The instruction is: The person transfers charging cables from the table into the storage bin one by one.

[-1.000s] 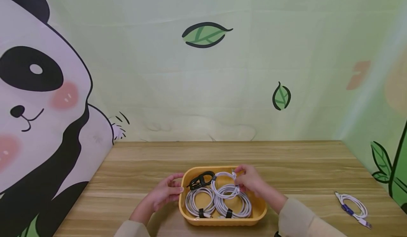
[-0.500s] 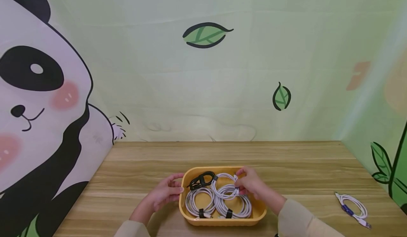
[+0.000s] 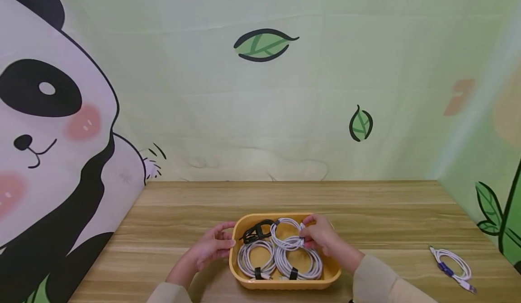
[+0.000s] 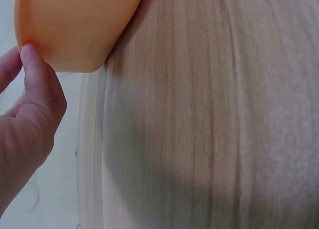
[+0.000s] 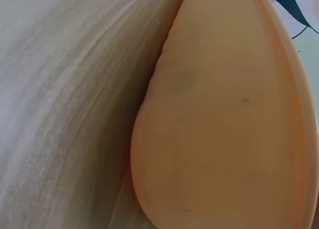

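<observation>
A yellow plastic basket [image 3: 285,285] stands on the table and holds several coiled cables. My left hand [image 3: 210,248] holds its left rim; in the left wrist view, thumb and finger meet at the basket's edge [image 4: 75,35]. With my right hand [image 3: 321,235] I pinch a white cable coil [image 3: 273,233] at its right side, inside the basket's back right. That coil overlaps a larger white coil [image 3: 315,269] with a black strap. Left of it lies another strapped white coil [image 3: 242,262], and behind that a black cable [image 3: 255,233]. The right wrist view shows only the basket's outer wall [image 5: 224,114], with the right hand hidden.
On the right of the wooden table [image 3: 187,203] lies a white USB cable [image 3: 457,262] with a blue tie, outside the basket. A cloth backdrop [image 3: 195,90] with a panda and leaves rises behind the table and along its sides.
My right hand has shifted slightly down, still pinching the white coil, whose right end has moved a little with it. The left hand and the basket have stayed in place.
</observation>
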Available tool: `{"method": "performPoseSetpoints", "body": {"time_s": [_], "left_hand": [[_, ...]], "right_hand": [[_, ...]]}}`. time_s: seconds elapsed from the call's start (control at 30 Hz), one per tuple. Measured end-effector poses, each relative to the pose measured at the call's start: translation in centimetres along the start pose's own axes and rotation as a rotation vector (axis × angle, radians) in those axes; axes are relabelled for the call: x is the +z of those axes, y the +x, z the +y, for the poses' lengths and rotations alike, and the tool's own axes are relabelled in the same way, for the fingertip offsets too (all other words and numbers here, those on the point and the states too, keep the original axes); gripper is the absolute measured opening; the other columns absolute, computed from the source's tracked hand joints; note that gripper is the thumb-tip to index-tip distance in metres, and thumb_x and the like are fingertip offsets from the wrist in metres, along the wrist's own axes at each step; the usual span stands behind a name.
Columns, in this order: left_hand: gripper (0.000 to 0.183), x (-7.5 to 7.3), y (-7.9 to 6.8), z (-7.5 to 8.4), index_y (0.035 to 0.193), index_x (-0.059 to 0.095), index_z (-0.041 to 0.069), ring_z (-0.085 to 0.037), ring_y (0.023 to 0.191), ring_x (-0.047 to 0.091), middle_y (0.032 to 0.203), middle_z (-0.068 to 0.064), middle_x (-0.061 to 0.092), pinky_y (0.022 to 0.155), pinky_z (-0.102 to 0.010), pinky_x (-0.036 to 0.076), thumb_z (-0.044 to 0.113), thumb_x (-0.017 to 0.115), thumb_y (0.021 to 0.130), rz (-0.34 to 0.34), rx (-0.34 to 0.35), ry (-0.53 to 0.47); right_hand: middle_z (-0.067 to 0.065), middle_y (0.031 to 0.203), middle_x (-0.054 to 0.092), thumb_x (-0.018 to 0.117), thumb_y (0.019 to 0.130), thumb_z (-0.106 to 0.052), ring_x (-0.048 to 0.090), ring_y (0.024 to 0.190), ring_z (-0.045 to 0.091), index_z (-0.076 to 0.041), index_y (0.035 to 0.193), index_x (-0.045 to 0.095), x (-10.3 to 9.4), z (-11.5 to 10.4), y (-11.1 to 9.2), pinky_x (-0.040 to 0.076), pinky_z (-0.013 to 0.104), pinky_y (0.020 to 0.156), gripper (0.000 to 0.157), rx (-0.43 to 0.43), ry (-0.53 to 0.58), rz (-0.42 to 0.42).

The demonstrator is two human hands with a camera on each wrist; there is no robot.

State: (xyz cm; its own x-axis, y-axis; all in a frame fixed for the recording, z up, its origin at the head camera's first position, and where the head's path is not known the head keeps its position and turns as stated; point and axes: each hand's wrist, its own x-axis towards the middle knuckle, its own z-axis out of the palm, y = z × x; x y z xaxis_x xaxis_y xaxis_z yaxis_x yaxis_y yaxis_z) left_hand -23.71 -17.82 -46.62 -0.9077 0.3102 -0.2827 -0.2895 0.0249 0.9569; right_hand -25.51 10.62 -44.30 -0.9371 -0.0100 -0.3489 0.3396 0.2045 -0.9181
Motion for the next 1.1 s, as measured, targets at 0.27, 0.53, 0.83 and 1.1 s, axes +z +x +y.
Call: {"method": "performPoseSetpoints", "body": {"time_s": [0.27, 0.53, 0.83, 1.1], "left_hand": [[0.058, -0.04, 0.01, -0.09, 0.132, 0.031, 0.003, -0.011, 0.076, 0.052, 0.089, -0.003, 0.045, 0.065, -0.024, 0.050, 0.001, 0.058, 0.081, 0.004, 0.000, -0.002], [0.058, 0.03, -0.07, -0.05, 0.132, 0.031, 0.003, -0.011, 0.076, 0.052, 0.089, -0.003, 0.046, 0.065, -0.024, 0.050, 0.001, 0.058, 0.081, 0.000, 0.003, -0.003], [0.057, 0.06, -0.20, -0.03, 0.131, 0.031, 0.002, -0.011, 0.075, 0.052, 0.088, -0.003, 0.046, 0.065, -0.023, 0.050, 0.000, 0.058, 0.080, -0.007, 0.009, -0.009], [0.057, 0.12, -0.26, 0.11, 0.131, 0.031, 0.002, -0.011, 0.076, 0.053, 0.089, -0.003, 0.046, 0.066, -0.024, 0.050, 0.000, 0.058, 0.080, -0.002, 0.004, -0.017]], "right_hand": [[0.005, 0.058, 0.051, 0.057, 0.074, 0.007, 0.047, 0.045, 0.011, 0.003, 0.100, 0.045, 0.04, 0.02, 0.13, 0.045, 0.022, 0.040, 0.029, 0.007, 0.019, -0.002], [0.004, 0.058, 0.051, 0.057, 0.074, 0.006, 0.046, 0.046, 0.011, 0.002, 0.101, 0.045, -0.11, 0.03, 0.28, 0.044, 0.021, 0.040, 0.030, 0.019, 0.015, -0.019], [0.004, 0.059, 0.050, 0.057, 0.074, 0.004, 0.044, 0.046, 0.010, 0.001, 0.101, 0.045, -0.31, 0.10, 0.29, 0.042, 0.020, 0.040, 0.029, 0.023, 0.015, -0.045], [0.003, 0.059, 0.049, 0.058, 0.075, 0.002, 0.044, 0.047, 0.010, 0.000, 0.100, 0.045, -0.59, -0.01, 0.22, 0.042, 0.020, 0.040, 0.028, 0.029, 0.002, -0.063]]}}
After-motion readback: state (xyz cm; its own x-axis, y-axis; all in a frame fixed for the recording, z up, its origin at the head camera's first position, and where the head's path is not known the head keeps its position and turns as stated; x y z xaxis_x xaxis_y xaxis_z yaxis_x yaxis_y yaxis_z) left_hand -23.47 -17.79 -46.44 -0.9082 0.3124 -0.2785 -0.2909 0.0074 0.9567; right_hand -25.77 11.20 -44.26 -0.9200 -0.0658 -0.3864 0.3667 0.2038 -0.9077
